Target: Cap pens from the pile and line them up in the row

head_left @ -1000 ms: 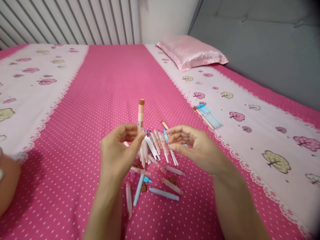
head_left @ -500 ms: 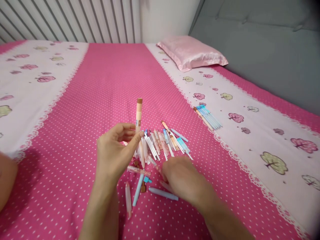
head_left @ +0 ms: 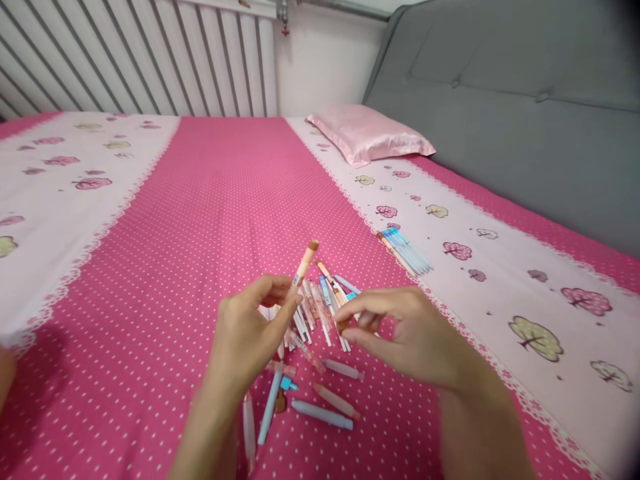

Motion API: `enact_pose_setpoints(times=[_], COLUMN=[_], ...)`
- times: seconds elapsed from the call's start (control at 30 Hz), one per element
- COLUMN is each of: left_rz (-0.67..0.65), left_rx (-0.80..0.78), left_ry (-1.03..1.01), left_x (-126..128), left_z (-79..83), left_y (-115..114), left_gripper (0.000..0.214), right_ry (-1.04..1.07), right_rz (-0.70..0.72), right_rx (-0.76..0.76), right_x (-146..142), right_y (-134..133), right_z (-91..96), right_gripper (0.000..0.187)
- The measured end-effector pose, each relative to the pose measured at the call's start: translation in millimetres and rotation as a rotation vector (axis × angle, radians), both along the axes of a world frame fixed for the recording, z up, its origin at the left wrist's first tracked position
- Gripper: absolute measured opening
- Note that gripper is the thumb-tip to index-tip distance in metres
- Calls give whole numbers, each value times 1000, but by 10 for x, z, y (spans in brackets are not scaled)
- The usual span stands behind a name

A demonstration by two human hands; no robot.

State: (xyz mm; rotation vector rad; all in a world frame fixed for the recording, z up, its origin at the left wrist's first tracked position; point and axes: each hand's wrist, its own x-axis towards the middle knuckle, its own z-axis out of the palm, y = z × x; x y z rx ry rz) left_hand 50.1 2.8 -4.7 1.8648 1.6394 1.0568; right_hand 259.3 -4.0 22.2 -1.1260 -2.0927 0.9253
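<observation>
Peach pen barrel [head_left: 303,268], with its brown end up, leans to the right above the left side of a heap of slim white refills [head_left: 301,327] and patterned pink tubes [head_left: 313,301]. Its lower part is pinched between the thumb and fingers of the left hand [head_left: 253,327]. Just to the right of the heap, the right hand [head_left: 400,327] has thumb and fingertips closed on a small brown piece [head_left: 343,326], apart from the barrel.

Judging by the neat row on the bedspread [head_left: 210,187] at far right, several light-blue pens [head_left: 413,253] and one peach pen [head_left: 394,251] look finished. Much seems left: the heap is large, and nearer lie loose pale-blue barrels [head_left: 323,415], pink barrels [head_left: 344,369], a blue clip piece [head_left: 287,384] and another brown piece [head_left: 281,401]. The barrel in hand looks only partly put together.

Half a second ago the barrel stood nearly upright and the right hand was down among the near parts; now the barrel tilts and that hand is raised with the small piece. The row at far right is unchanged.
</observation>
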Motion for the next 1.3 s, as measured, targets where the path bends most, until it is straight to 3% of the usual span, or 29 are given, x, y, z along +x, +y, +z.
enact_pose_setpoints(times=[0.2,0.3,0.47,1.3], left_rz=[-130,-189,-215,-215], left_rx=[77,101,131,188], left_ry=[151,195,236,234], left_x=[77,91,103,113], left_z=[-26,-34,-35,-24], left_y=[-17,-16,-33,-41], left_gripper=[18,15,14,10], right_ry=[399,533,644,575], right_rz=[-355,-467,-474,-478], right_rx=[124,144,102,120], right_x=[64,38,13,-45], right_y=[38,60,72,86], right_z=[17,-11,-29,-14], right_gripper=[14,12,14,11])
